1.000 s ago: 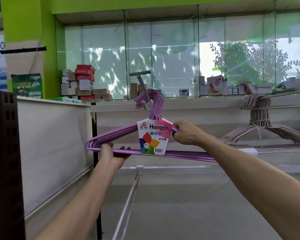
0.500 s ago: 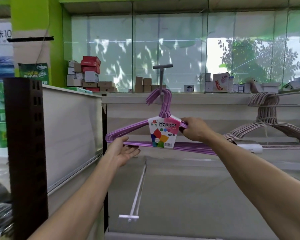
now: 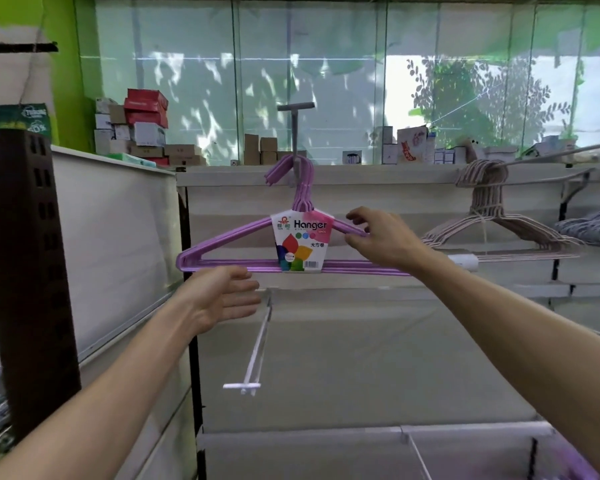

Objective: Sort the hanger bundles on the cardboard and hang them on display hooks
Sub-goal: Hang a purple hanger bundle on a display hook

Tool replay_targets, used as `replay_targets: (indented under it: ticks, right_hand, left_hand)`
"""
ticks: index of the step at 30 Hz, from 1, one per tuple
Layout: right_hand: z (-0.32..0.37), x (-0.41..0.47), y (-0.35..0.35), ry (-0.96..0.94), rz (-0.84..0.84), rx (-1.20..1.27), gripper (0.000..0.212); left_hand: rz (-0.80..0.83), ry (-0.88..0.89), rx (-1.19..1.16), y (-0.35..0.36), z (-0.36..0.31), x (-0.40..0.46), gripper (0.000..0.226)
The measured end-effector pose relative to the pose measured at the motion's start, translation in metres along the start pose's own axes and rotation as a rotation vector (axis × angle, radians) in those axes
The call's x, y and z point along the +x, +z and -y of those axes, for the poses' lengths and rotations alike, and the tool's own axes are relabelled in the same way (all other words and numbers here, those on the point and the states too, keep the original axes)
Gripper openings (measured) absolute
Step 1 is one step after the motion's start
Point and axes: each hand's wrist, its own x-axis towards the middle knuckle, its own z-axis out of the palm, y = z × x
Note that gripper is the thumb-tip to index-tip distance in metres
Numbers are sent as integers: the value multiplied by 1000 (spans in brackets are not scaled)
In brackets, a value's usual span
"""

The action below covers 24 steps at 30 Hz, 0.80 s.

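A bundle of purple hangers (image 3: 229, 239) with a colourful "Hanger" card label (image 3: 302, 242) hangs by its hooks on a grey display hook (image 3: 295, 133) at the top of the shelf back panel. My right hand (image 3: 383, 240) is at the bundle's right shoulder, fingers and thumb spread above and below the wires without closing on them. Just below the bundle's bottom bar on the left is my left hand (image 3: 219, 296), fingers straight and holding nothing.
A beige hanger bundle (image 3: 482, 216) hangs on a hook to the right, with greyish hangers (image 3: 589, 230) beyond it. A bare white hook (image 3: 253, 341) juts out below the purple bundle. A dark perforated post (image 3: 25, 271) stands at left. Boxes (image 3: 142, 129) line the window ledge.
The purple bundle has gone onto the grey hook and hangs level. My left hand let go and dropped below the bar; my right hand's grip on the right shoulder has loosened.
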Motion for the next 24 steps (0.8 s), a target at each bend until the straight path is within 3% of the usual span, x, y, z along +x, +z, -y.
replay_targets:
  ticks: [3, 13, 19, 24]
  right_hand:
    - [-5, -19, -14, -4, -37, 37, 45]
    - [-50, -91, -67, 29, -150, 132, 30]
    - [-105, -157, -123, 75, -245, 137, 23]
    - [-168, -225, -179, 162, -266, 79, 20]
  left_hand:
    - [18, 99, 37, 12, -7, -19, 16]
    - [74, 506, 255, 90, -16, -78, 19]
    - [221, 684, 449, 175, 9, -114, 18]
    - [393, 714, 417, 275, 42, -135, 18]
